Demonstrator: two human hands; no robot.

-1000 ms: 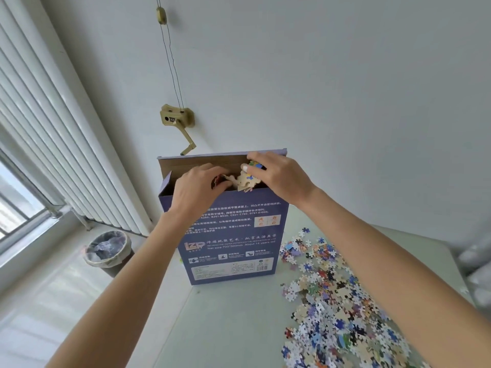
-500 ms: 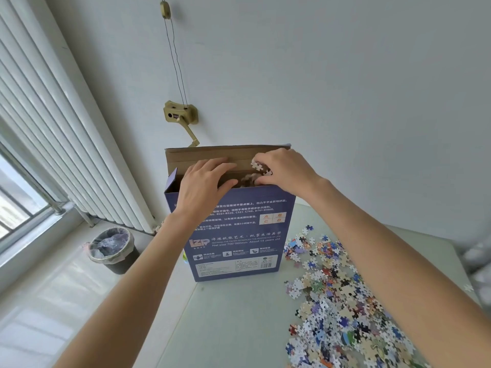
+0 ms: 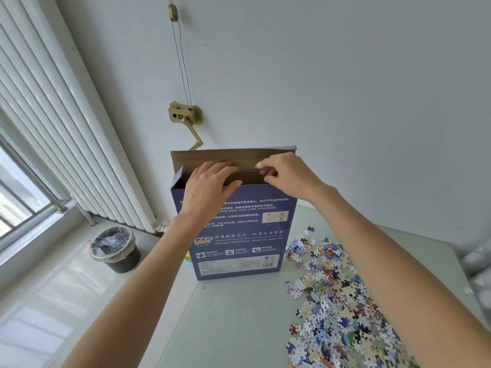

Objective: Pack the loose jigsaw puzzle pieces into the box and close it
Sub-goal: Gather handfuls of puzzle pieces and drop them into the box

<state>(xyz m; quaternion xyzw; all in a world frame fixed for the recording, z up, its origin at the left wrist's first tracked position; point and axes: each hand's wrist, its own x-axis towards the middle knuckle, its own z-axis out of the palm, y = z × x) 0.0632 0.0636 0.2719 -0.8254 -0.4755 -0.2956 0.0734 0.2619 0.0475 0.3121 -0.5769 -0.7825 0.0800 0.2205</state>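
At the centre of the frame a tall blue printed cardboard box (image 3: 239, 229) stands upright on the pale green counter (image 3: 233, 322), its brown top flap raised. The left hand (image 3: 206, 192) rests over the front rim with relaxed fingers; the right hand (image 3: 288, 176) curls at the opening (whether it pinches anything, I cannot tell). Loose multicoloured jigsaw puzzle pieces (image 3: 337, 296) lie scattered at lower right.
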